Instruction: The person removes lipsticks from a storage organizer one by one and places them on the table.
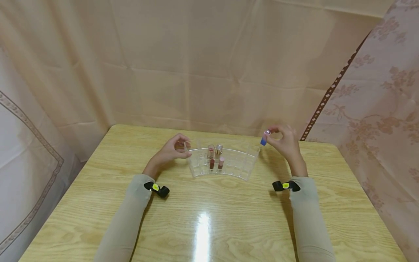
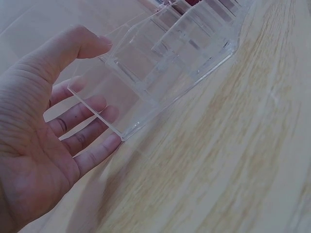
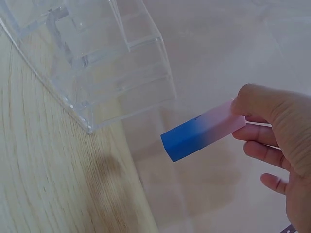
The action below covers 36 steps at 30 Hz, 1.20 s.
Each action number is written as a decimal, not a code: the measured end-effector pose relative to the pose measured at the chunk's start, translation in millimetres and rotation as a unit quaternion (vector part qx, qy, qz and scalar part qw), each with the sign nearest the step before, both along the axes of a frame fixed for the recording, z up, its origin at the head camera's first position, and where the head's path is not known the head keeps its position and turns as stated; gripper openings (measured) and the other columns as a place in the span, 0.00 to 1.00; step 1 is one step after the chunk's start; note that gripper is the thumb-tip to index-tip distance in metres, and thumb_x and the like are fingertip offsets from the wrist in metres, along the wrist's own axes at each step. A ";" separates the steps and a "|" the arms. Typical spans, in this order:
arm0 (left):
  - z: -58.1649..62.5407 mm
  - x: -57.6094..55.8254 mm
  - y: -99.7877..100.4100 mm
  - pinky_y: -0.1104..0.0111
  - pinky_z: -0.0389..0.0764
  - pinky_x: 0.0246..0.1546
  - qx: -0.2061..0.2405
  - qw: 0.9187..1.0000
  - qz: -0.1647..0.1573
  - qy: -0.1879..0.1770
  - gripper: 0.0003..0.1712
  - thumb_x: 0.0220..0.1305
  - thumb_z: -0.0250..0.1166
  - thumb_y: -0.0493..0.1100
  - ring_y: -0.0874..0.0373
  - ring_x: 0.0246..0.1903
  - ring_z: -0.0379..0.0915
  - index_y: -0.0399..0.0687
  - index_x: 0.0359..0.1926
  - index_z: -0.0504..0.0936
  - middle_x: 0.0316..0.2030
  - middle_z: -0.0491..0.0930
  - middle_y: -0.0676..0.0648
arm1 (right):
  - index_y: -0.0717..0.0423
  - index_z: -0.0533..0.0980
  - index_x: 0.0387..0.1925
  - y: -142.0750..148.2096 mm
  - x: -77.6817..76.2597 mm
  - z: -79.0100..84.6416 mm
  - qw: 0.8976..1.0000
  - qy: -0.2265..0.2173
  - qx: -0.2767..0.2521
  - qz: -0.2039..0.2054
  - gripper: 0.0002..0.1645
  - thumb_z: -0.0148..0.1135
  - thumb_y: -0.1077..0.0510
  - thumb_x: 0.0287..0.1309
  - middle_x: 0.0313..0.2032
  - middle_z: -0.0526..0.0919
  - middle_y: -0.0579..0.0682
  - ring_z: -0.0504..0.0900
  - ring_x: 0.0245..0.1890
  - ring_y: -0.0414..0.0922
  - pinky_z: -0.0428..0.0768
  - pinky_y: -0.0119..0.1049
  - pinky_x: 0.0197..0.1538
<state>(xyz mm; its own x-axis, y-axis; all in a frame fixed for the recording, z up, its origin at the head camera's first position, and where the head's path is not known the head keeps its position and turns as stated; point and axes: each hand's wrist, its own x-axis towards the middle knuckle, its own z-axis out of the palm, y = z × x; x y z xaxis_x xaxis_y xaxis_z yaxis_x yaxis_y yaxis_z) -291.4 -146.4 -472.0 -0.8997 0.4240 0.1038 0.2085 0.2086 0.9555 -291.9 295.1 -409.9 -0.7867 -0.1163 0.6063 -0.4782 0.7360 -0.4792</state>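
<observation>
A clear plastic lipstick organizer [image 1: 235,163] with stepped compartments stands on the table. My left hand [image 1: 173,148] holds its left end, thumb on the near side and fingers behind the clear wall [image 2: 102,104]. Off the organizer's right end, my right hand [image 1: 284,142] pinches a lipstick tube [image 3: 201,128] that fades from blue to pink. The tube's blue end points down and toward the organizer, and a shiny tip shows at its top in the head view. Several lipsticks stand in the middle compartments, among them a dark red one [image 1: 212,164] and a pink-topped one [image 1: 221,162].
The wooden table [image 1: 235,214] has its back edge just behind the organizer. A beige curtain [image 1: 196,72] hangs behind it, and a flowered cloth [image 1: 386,120] hangs on the right. Each wrist carries a black strap with a small camera.
</observation>
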 end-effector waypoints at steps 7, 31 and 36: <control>0.1 0.5 -0.9 0.61 0.76 0.57 0.005 1.000 -0.005 -0.003 0.30 0.60 0.73 0.33 0.44 0.52 0.76 0.33 0.59 0.69 0.53 0.76 0.34 | 0.66 0.84 0.39 3.5 -2.6 -4.8 1.000 -0.014 -0.004 0.005 0.15 0.77 0.66 0.49 0.36 0.86 0.64 0.78 0.41 0.58 0.65 0.55 0.57; -2.5 -2.0 0.3 0.60 0.77 0.57 0.006 1.000 -0.003 -0.009 0.31 0.60 0.73 0.33 0.43 0.52 0.76 0.33 0.60 0.69 0.53 0.76 0.35 | 0.67 0.83 0.40 8.5 -10.8 -20.9 0.998 -0.054 0.010 0.003 0.15 0.76 0.62 0.53 0.37 0.87 0.64 0.80 0.42 0.60 0.71 0.51 0.50; -3.5 -2.6 0.2 0.56 0.76 0.58 0.008 1.000 -0.005 -0.002 0.31 0.60 0.73 0.33 0.42 0.52 0.76 0.33 0.60 0.69 0.52 0.76 0.34 | 0.68 0.83 0.41 8.3 -10.7 -20.9 0.998 -0.068 0.010 0.004 0.16 0.76 0.62 0.54 0.37 0.87 0.65 0.80 0.42 0.60 0.74 0.57 0.50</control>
